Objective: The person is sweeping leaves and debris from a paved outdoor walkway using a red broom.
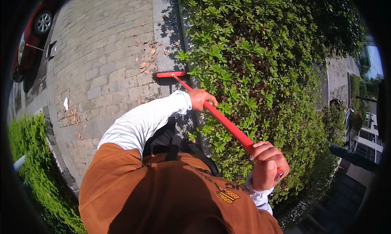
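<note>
Both my hands grip a broom point(230, 126) with a long red handle, which slants from the upper left down to the lower right. Partway along the handle, my left hand point(201, 99) is closed around it. My right hand point(269, 164) wraps the handle near its top end, fingers curled and thumb upward. The red broom head point(171, 74) is down at the paving, beside the hedge's edge; its bristles are hard to make out in shadow. Dry brown leaves point(144, 66) lie scattered just beyond the head.
A dense green hedge point(252, 62) borders the stone-paved path point(95, 58) on the right. At the left stand a long-handled dustpan point(51, 49) and a red car point(25, 50). A white scrap point(66, 104) lies near more leaves; another hedge point(30, 148) grows at the lower left.
</note>
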### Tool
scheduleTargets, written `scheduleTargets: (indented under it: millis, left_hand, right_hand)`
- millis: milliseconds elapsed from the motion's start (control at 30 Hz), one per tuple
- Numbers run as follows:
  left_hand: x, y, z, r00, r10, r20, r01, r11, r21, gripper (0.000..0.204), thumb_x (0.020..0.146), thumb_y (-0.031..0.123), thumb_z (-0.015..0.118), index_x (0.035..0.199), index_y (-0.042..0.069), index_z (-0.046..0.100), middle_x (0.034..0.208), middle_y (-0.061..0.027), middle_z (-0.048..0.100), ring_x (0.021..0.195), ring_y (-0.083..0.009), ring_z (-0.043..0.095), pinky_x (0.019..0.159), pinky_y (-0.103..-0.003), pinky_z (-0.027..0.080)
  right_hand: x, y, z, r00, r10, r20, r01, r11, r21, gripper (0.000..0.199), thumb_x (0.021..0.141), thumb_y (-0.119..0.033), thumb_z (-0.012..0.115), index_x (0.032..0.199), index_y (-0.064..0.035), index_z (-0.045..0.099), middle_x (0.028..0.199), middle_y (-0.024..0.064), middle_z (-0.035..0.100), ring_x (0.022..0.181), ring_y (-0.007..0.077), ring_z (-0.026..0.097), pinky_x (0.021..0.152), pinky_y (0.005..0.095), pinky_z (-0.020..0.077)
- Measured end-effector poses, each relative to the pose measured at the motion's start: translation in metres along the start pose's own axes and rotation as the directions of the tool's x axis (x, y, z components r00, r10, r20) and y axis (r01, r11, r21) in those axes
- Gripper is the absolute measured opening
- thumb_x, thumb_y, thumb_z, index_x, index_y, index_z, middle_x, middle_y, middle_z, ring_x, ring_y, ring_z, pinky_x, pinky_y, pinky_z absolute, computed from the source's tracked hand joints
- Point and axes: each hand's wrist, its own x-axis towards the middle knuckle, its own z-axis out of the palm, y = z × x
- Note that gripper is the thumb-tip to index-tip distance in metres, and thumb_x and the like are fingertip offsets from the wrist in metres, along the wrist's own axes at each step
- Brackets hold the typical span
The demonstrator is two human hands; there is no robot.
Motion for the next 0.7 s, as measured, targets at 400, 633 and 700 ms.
scheduleTargets:
  millis: [400,633,700]
  left_hand:
    - [-0.01,-0.042,-0.096,0.991,-0.013,-0.13,0.007,0.999,-0.047,0.015,0.087,0.02,0.066,0.101,0.022,0.07,0.074,-0.0092,0.069,0.071,-0.0332,0.066,0.063,-0.047,0.049]
    - [-0.067,-0.142,-0.123,0.871,-0.266,-0.412,0.284,0.959,-0.02,0.019,0.08,0.01,0.059,0.097,0.011,0.069,0.081,-0.0139,0.068,0.08,-0.0354,0.065,0.072,-0.047,0.051]
    - [-0.078,-0.116,-0.13,0.736,-0.192,-0.649,0.257,0.966,0.005,0.016,0.081,0.01,0.06,0.095,0.01,0.068,0.079,-0.0147,0.066,0.077,-0.0357,0.064,0.071,-0.047,0.05]
  right_hand:
    - [0.089,0.015,0.057,0.989,-0.09,0.12,0.089,0.996,0.012,0.026,0.088,-0.017,0.057,0.065,-0.0054,0.051,0.059,0.006,0.057,0.055,0.0225,0.06,0.069,0.0439,0.0511]
    - [0.106,0.074,0.109,0.822,0.016,0.569,-0.022,1.0,0.004,0.016,0.082,0.001,0.058,0.067,-0.0015,0.054,0.072,0.0079,0.06,0.077,0.0256,0.065,0.091,0.0458,0.0454]
    - [0.126,0.058,0.099,0.77,-0.083,0.633,0.066,0.997,0.05,0.017,0.081,-0.002,0.06,0.064,-0.0023,0.054,0.069,0.0072,0.06,0.075,0.0251,0.065,0.091,0.046,0.046]
